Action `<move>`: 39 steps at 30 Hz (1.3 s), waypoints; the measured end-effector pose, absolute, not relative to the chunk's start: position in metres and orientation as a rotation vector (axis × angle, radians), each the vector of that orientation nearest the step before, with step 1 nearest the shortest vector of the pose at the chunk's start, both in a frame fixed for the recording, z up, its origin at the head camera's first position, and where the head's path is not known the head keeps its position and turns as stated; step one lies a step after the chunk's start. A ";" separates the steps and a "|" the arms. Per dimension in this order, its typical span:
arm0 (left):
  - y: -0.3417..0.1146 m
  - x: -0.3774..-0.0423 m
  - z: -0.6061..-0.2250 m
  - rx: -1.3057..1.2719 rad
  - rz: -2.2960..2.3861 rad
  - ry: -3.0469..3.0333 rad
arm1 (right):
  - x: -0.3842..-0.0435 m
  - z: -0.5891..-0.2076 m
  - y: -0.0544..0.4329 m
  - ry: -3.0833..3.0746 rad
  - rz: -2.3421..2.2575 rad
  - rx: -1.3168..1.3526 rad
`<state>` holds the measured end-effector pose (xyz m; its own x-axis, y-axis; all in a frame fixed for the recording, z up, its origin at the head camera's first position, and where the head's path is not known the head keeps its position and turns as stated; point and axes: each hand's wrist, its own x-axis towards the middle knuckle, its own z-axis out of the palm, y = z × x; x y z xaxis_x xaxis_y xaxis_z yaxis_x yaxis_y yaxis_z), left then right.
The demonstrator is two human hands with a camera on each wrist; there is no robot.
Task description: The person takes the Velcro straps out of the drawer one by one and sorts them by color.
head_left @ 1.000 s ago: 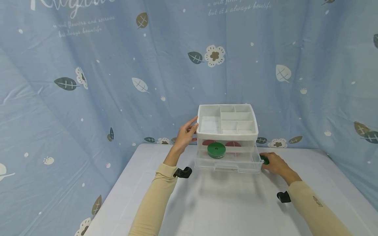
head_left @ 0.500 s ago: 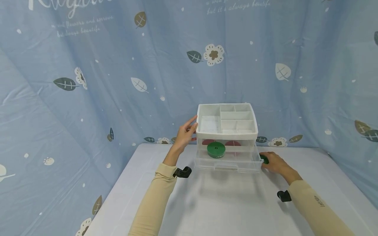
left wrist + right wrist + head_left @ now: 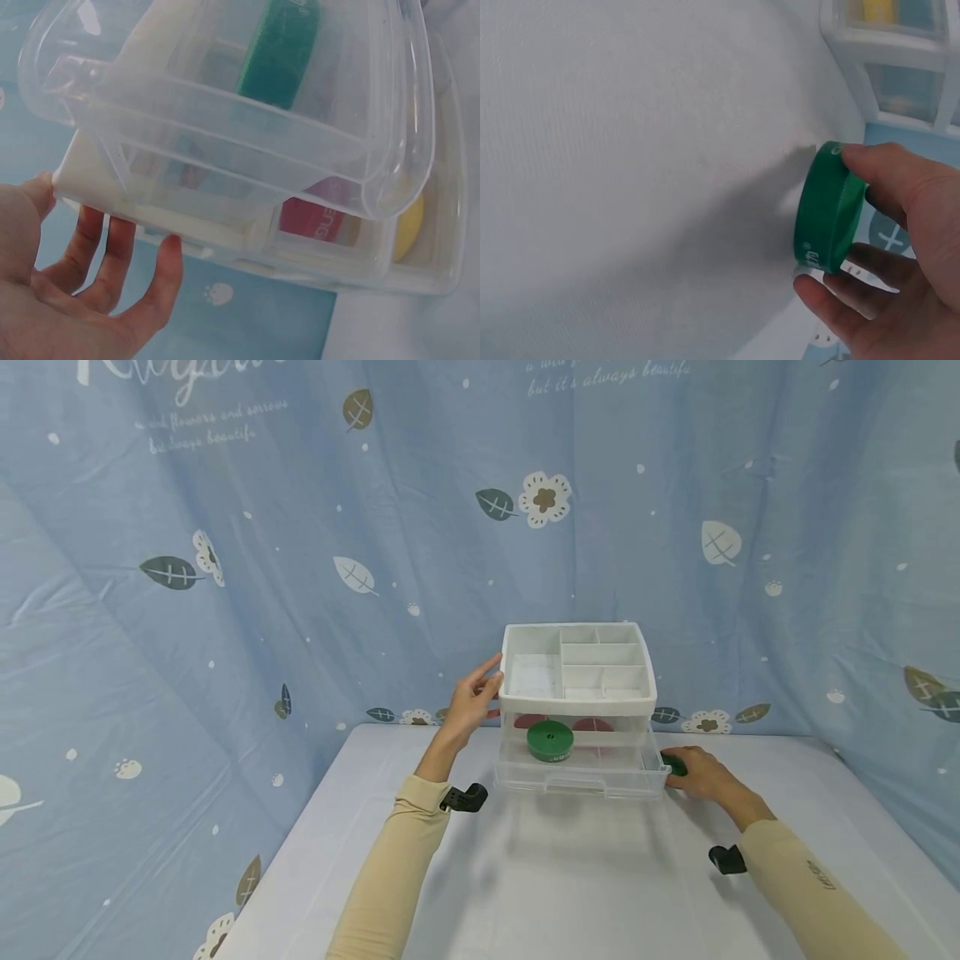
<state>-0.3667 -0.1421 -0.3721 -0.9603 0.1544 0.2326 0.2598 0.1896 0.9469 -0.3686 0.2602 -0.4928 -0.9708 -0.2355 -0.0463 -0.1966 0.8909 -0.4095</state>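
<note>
A small white drawer organizer (image 3: 577, 706) with a divided top tray stands at the back of the table. Its lower clear drawer (image 3: 525, 781) is pulled out, and a green tape roll (image 3: 550, 742) lies in it. My left hand (image 3: 468, 706) holds the organizer's left side, with thumb and fingertips at the edge of the white frame (image 3: 90, 169). On the other side, my right hand (image 3: 701, 774) grips a second green tape roll (image 3: 825, 206) with white lettering, thumb on its upper rim and fingers below. This roll is tilted on edge, low beside the drawer.
Red round pieces (image 3: 592, 725) show through the organizer's upper clear drawer, and a yellow item (image 3: 409, 225) shows in the left wrist view. A blue patterned curtain (image 3: 420, 527) hangs right behind the white table (image 3: 577, 893).
Almost nothing differs. My right forearm has shifted slightly to the right, the right hand still holding its tape roll. The left hand and the organizer stay put.
</note>
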 end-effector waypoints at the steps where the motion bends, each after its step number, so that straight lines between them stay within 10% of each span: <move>1: -0.142 -0.367 -0.372 -0.415 -1.903 -2.357 | -0.369 -0.492 0.261 2.964 -0.624 -0.355; 39: -0.143 -0.366 -0.372 -0.422 -1.906 -2.358 | -0.351 -0.403 0.266 2.784 -0.493 -0.595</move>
<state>-0.3663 -0.1434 -0.3724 -0.9588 0.1619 0.2333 0.2621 0.1878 0.9466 -0.3512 0.2656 -0.4031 -0.8849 -0.4332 -0.1713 -0.3479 0.8591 -0.3753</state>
